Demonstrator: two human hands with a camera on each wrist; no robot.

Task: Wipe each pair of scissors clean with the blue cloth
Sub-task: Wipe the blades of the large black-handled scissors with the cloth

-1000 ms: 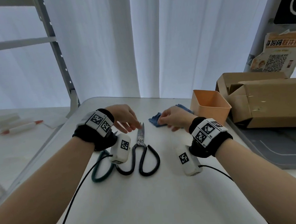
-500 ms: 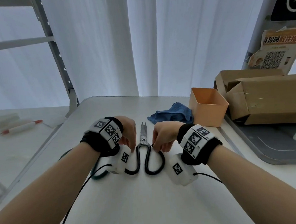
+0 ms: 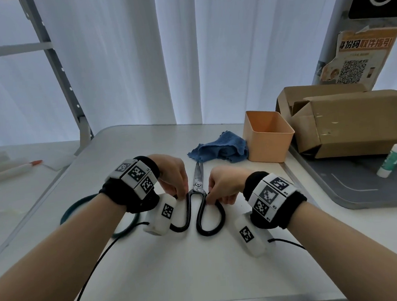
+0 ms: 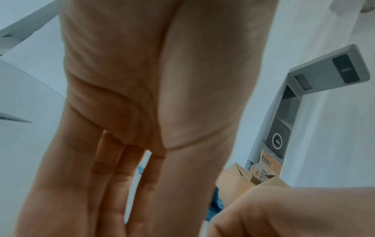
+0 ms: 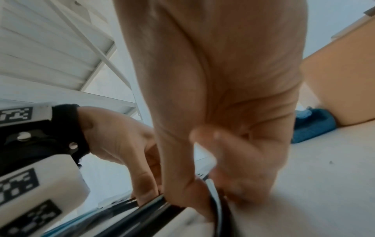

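Note:
Black-handled scissors (image 3: 198,181) lie blades together on the white table (image 3: 201,267), tips pointing away toward the blue cloth (image 3: 218,149). My left hand (image 3: 180,195) pinches the left handle loop just below the pivot. My right hand (image 3: 209,196) pinches the right loop at the same height; the right wrist view shows its thumb and fingers (image 5: 239,184) curled round the black handle (image 5: 215,200). A second pair with green handles (image 3: 68,211) lies at the left, mostly hidden under my left wrist. The cloth is crumpled beside the orange bin, with neither hand on it.
An orange bin (image 3: 267,136) stands at the back right of the table, touching the cloth. Further right are cardboard boxes (image 3: 355,120) and a grey tray (image 3: 359,186) with a glue stick (image 3: 391,160). A metal rack upright (image 3: 66,84) rises at the back left.
My right hand left the blue cloth and came back to the right handle. My left hand dropped onto the left handle. The black scissors now lie straighter between both hands.

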